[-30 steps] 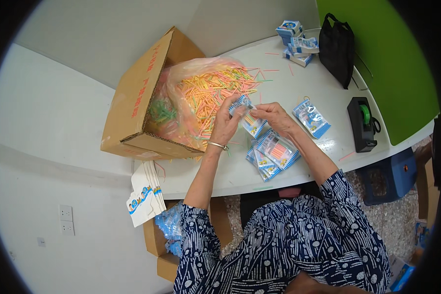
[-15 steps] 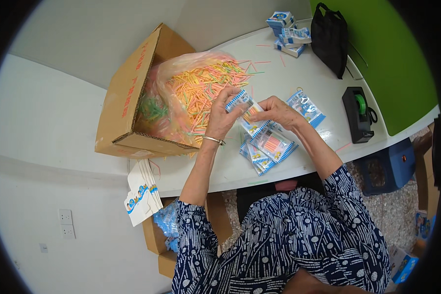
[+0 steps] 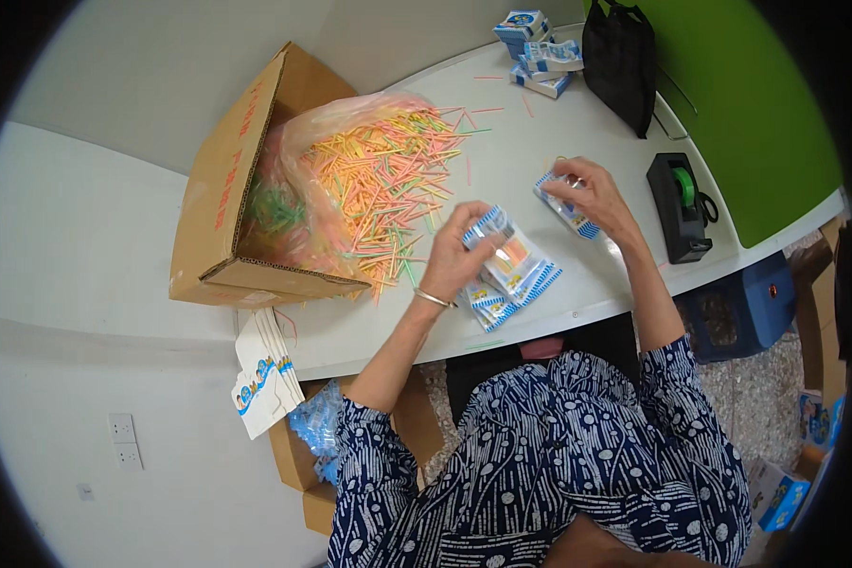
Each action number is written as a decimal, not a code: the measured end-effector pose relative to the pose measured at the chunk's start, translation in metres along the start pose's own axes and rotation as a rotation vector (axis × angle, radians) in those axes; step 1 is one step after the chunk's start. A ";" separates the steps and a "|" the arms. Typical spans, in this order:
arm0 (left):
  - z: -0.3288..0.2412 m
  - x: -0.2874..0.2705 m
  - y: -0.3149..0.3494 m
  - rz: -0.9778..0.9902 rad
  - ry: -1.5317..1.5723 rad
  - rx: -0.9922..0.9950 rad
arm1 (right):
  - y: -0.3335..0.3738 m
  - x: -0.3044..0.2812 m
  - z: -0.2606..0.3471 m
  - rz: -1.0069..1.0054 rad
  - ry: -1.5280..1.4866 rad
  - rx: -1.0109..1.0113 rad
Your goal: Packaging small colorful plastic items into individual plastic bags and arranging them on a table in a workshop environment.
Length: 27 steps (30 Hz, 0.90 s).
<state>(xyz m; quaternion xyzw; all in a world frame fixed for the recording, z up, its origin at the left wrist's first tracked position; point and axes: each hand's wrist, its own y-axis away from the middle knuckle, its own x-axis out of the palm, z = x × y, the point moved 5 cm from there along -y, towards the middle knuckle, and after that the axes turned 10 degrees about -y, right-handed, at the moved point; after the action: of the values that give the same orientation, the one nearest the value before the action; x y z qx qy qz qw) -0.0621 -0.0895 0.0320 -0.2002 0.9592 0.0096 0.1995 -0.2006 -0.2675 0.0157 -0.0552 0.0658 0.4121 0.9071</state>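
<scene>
My left hand [image 3: 456, 256] grips a clear packet with blue-striped ends [image 3: 513, 254], with orange and yellow sticks showing through it. It is above a small pile of similar packets [image 3: 489, 305] near the table's front edge. Farther right, my right hand [image 3: 594, 197] has its thumb and fingers closed on the upper part of another blue-and-white packet [image 3: 570, 206]; whether that one is filled I cannot tell. To the left, a heap of thin pastel sticks [image 3: 379, 175] spills from a plastic bag [image 3: 312, 133] in a tipped cardboard box [image 3: 220, 189].
Small blue-and-white boxes [image 3: 542, 57] and a black bag [image 3: 619, 66] stand at the back. A black tape dispenser [image 3: 677, 213] sits at the right. Folded white cartons [image 3: 267, 379] hang by the left edge, above a carton of blue packaging [image 3: 320, 426]. A blue stool [image 3: 740, 308] is below right.
My hands have parted. The left keeps the packet with sticks and has moved lower, toward the pile. My right hand has let go of it and moved right, onto another packet.
</scene>
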 end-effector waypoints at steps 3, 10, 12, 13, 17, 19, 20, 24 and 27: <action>0.009 0.009 0.014 -0.116 -0.448 0.158 | 0.009 -0.016 -0.028 -0.339 0.629 -0.148; -0.005 0.008 0.016 -0.201 -0.769 0.245 | 0.003 -0.015 -0.056 -0.374 0.559 -0.188; -0.009 0.007 0.011 -0.221 -0.777 0.244 | 0.002 -0.015 -0.054 -0.386 0.530 -0.237; -0.012 0.008 0.007 -0.244 -0.778 0.280 | 0.002 -0.017 -0.054 -0.387 0.532 -0.241; -0.020 0.010 -0.020 -0.220 -0.643 0.266 | 0.009 -0.010 -0.023 -0.377 0.465 -0.407; -0.027 0.011 -0.033 -0.252 -0.607 0.273 | 0.016 0.004 0.004 -0.327 0.461 -0.473; -0.031 0.010 -0.039 -0.269 -0.567 0.294 | 0.020 0.009 0.014 -0.305 0.375 -0.429; -0.031 0.009 -0.051 -0.126 -0.468 0.205 | 0.011 0.020 0.018 -0.089 0.067 -0.371; -0.027 0.005 -0.044 -0.136 -0.420 0.176 | 0.009 0.030 0.023 -0.007 -0.190 -0.271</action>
<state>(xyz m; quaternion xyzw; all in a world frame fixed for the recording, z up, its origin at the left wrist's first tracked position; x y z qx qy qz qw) -0.0595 -0.1345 0.0573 -0.2396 0.8782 -0.0462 0.4114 -0.1857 -0.2359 0.0327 -0.1382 -0.0765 0.4172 0.8950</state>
